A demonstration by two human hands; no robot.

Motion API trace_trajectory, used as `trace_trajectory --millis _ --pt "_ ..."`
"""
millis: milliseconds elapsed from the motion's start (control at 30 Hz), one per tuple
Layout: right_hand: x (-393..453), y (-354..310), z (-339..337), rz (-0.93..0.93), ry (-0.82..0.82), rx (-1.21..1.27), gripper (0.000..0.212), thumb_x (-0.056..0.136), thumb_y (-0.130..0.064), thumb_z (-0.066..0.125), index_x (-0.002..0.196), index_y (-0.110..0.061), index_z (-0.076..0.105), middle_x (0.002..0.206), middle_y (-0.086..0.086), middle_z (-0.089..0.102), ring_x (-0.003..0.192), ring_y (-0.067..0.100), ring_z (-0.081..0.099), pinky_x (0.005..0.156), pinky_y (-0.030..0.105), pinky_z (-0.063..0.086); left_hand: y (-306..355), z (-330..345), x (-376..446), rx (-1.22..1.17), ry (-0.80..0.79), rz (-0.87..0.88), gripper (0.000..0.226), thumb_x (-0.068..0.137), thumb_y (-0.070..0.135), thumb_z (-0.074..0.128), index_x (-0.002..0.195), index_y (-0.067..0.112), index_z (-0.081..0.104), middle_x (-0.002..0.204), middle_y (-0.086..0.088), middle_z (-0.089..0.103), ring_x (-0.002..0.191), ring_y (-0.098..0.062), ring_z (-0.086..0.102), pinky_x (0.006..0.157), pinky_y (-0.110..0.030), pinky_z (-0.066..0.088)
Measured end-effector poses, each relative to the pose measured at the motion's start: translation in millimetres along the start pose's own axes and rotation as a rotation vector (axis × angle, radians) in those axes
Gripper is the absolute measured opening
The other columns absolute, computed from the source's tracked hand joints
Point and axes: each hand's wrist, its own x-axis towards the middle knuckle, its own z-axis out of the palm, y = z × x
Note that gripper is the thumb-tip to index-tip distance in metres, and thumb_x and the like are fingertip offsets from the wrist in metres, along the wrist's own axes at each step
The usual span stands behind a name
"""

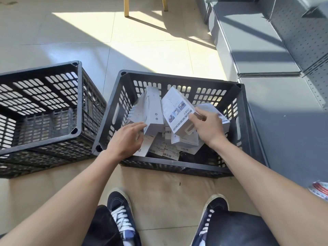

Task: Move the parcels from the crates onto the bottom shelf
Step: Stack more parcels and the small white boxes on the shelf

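A: What sits nearest, at the bottom of the frame?

B: Two dark blue sneakers (122,216) with white laces, on a pale tiled floor (53,41). Two bare forearms reach up from the lower corners toward the middle.

A: And the hands?

B: Both are inside a black slotted crate (177,163) at the centre. The left hand (126,139), centre-left, has its fingers curled round the lower end of a tall white box (153,110) that stands tilted. The right hand (206,127), centre-right, pinches the edge of a printed white box (177,110), also tilted, with fingers and thumb closed on it.

A: Where are the other parcels?

B: A loose pile of white parcels (184,141) lies on the crate floor beneath and between the hands; several show barcode labels. One more box lies behind the right hand, mostly hidden.

A: Anything beside that crate?

B: A second black crate (74,132) stands just beside it at the left; I see no parcels in it.

A: And farther off?

B: A grey metal shelf (257,55) runs along the right edge to the upper right, its low boards bare and crossed by shadow. At the top centre, two yellow wooden legs (126,7) stand in sunlight.
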Motion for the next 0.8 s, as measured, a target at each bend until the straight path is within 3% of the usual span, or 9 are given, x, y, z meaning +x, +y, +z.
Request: trace_trajectory --millis 100,300,400,567,667,800 --pt "-3 -3 4 -0.007 -0.023 0.001 0.048 0.096 -0.038 0.063 0.14 -0.02 0.057 0.128 -0.008 0.064 0.098 0.002 0.057 0.066 0.007 0.041 8 4 9 -0.087 0.004 -0.097 0.046 0.096 0.015 0.056 0.142 0.016 0.058 0.136 -0.003 0.064 0.127 -0.024 0.058 0.105 -0.038 0.046" --pt "-2 -1 15 0.004 -0.031 -0.049 0.053 0.095 -0.04 0.065 0.142 -0.017 0.055 0.142 -0.001 0.057 0.128 0.015 0.053 0.097 0.028 0.044 29 8 33 -0.459 -0.022 -0.42 0.056 0.097 0.038 0.053 0.149 0.016 0.048 0.149 -0.004 0.053 0.134 -0.024 0.052 0.113 -0.047 0.041" --pt "1 1 22 0.024 -0.038 -0.063 0.053 0.095 -0.039 0.065 0.142 -0.018 0.054 0.141 0.0 0.058 0.125 0.016 0.054 0.097 0.031 0.047 39 8 48 -0.591 0.003 -0.518 0.058 0.095 0.042 0.046 0.142 0.009 0.053 0.148 -0.007 0.054 0.135 -0.027 0.05 0.112 -0.043 0.037" --pt "3 6 28 0.069 -0.071 -0.087 0.054 0.093 -0.042 0.064 0.143 -0.025 0.051 0.138 0.002 0.059 0.121 0.02 0.058 0.1 0.043 0.051 41 12 66 -0.698 0.067 -0.626 0.05 0.104 0.037 0.05 0.148 0.016 0.046 0.153 -0.005 0.047 0.138 -0.023 0.045 0.115 -0.043 0.036" --pt "6 5 30 0.077 -0.08 -0.094 0.056 0.094 -0.039 0.063 0.146 -0.025 0.048 0.14 0.002 0.057 0.124 0.02 0.055 0.099 0.038 0.049 41 15 70 -0.73 0.063 -0.639 0.051 0.102 0.032 0.053 0.151 0.021 0.041 0.155 0.0 0.044 0.138 -0.022 0.044 0.116 -0.046 0.036" --pt "8 5 33 0.126 -0.132 -0.024 0.052 0.095 -0.032 0.059 0.146 -0.032 0.047 0.134 -0.006 0.061 0.118 0.019 0.059 0.097 0.042 0.053 44 25 73 -0.799 0.003 -0.677 0.044 0.099 0.037 0.05 0.141 0.022 0.047 0.138 0.003 0.059 0.119 -0.022 0.058 0.105 -0.046 0.047"
